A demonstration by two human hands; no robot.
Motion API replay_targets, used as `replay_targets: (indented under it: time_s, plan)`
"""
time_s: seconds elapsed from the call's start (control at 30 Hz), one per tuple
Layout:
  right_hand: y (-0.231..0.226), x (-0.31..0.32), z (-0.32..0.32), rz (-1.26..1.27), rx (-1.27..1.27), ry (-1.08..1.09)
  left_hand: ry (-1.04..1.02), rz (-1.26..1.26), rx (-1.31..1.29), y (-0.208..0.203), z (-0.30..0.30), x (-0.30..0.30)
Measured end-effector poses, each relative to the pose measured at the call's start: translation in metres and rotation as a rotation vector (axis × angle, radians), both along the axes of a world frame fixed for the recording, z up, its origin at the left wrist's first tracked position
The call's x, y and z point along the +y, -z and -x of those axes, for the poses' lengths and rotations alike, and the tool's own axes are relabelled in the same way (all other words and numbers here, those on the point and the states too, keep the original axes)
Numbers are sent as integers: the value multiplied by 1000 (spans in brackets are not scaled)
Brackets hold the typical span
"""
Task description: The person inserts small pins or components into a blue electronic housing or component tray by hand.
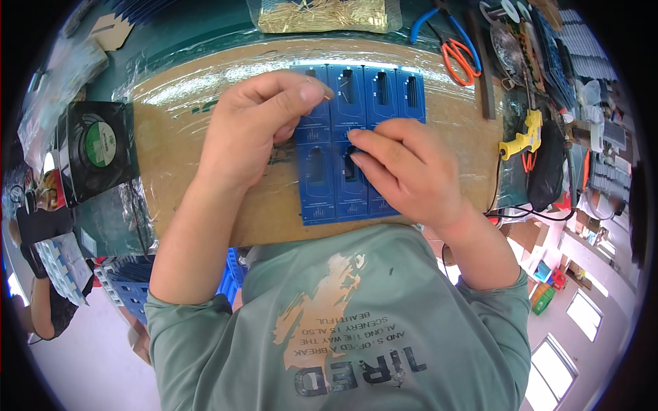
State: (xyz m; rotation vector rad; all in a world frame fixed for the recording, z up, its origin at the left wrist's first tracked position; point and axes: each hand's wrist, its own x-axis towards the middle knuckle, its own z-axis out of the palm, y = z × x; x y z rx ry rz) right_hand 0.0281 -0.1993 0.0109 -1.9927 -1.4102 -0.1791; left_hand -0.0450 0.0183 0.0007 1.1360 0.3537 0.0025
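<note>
A blue circuit board panel [317, 195], divided into several units with slot-like cutouts, lies on the brown board in front of me. My left hand [257, 123] is closed over the panel's far left part, thumb and forefinger pinched on a small brass-coloured metal pin [327, 97] whose tip just shows. Over the panel's middle, my right hand [415, 164] has its fingers pinched near the row of small holes between two units. Whatever sits between those fingertips is too small to make out. Part of the panel's right side is hidden under my right hand.
At the far edge stands a clear tray [322, 19] of brass-coloured pins. Blue-handled pliers [425, 24] and an orange-handled tool [458, 60] lie far right, near a yellow glue gun [524, 137]. A black fan [99, 147] is at left; another person's arm [42, 308] shows beyond.
</note>
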Motion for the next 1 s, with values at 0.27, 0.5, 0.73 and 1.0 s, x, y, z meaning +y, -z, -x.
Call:
replay_targets:
  time_s: [0.27, 0.5, 0.73, 1.0]
  plan:
    - [-5, 37, -11, -248, 26, 32, 59, -104, -37, 2, 4, -4]
    - [-21, 32, -7, -187, 408, 69, -13, 64, -51, 0, 4, 0]
    - [-22, -9, -15, -242, 1144, 156, -50, 99, -31, 2, 1, 5]
    - [-16, -29, -15, 288, 505, 105, -42, 34, -5, 1, 1, 3]
